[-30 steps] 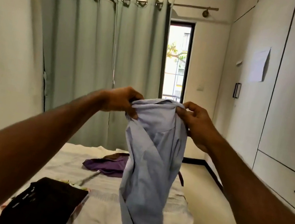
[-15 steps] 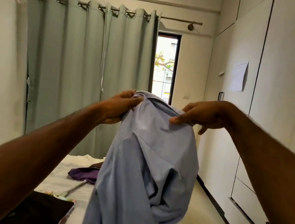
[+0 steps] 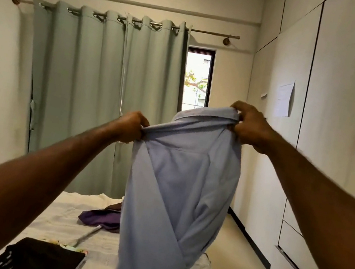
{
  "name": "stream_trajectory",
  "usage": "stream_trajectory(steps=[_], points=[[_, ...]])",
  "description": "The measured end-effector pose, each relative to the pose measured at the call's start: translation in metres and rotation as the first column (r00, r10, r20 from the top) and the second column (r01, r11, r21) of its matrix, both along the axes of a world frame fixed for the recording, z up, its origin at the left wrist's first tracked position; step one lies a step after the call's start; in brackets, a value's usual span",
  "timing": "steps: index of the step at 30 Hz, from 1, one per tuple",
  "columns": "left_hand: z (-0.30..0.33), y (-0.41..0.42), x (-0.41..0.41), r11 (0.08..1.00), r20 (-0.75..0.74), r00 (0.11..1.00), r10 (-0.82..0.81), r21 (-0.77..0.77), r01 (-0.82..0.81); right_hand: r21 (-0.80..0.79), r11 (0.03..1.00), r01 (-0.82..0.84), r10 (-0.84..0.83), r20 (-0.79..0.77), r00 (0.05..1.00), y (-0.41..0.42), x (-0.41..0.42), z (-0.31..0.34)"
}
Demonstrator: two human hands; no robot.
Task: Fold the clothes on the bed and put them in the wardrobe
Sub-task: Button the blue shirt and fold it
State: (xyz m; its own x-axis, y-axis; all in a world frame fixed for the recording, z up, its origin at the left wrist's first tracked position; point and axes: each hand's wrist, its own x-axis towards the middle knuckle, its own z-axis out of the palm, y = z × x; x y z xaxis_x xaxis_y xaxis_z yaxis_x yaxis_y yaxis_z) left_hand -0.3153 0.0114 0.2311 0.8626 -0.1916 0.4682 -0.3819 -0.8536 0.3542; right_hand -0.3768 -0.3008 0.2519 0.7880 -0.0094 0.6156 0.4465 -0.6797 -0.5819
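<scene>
At the centre of the head view, a light blue shirt [image 3: 176, 193] hangs in the air above the bed [image 3: 59, 215], held up by its top edge. At mid-left, the left hand [image 3: 131, 129] pinches one end of that edge with curled fingers; right of centre and higher in the frame, the right hand [image 3: 249, 125] grips the other end, near the collar. Both hands are clamped on the cloth, well apart. Below, a purple garment [image 3: 100, 219] lies crumpled on the white bedcover, and a folded black garment [image 3: 40, 258] sits at the lower left. Along the right edge stands the wardrobe [image 3: 343, 91], its doors closed, with a paper sheet [image 3: 283, 101] stuck on it. Grey-green curtains [image 3: 98, 97] fill the upper left, beside a window [image 3: 197, 81].
</scene>
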Motion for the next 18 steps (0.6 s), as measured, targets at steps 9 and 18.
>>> stream_trajectory(steps=[9,18], points=[[0.049,0.025,0.001,0.848,0.093,0.981,-0.172,-0.493,0.195,-0.137,0.895,0.425,-0.362,0.332,0.871,-0.009,0.002,0.027],[0.049,0.019,0.001,0.652,0.207,0.977,-0.057,-0.733,0.193,0.269,0.908,-0.321,0.344,-0.041,0.938,-0.037,-0.015,0.029]])
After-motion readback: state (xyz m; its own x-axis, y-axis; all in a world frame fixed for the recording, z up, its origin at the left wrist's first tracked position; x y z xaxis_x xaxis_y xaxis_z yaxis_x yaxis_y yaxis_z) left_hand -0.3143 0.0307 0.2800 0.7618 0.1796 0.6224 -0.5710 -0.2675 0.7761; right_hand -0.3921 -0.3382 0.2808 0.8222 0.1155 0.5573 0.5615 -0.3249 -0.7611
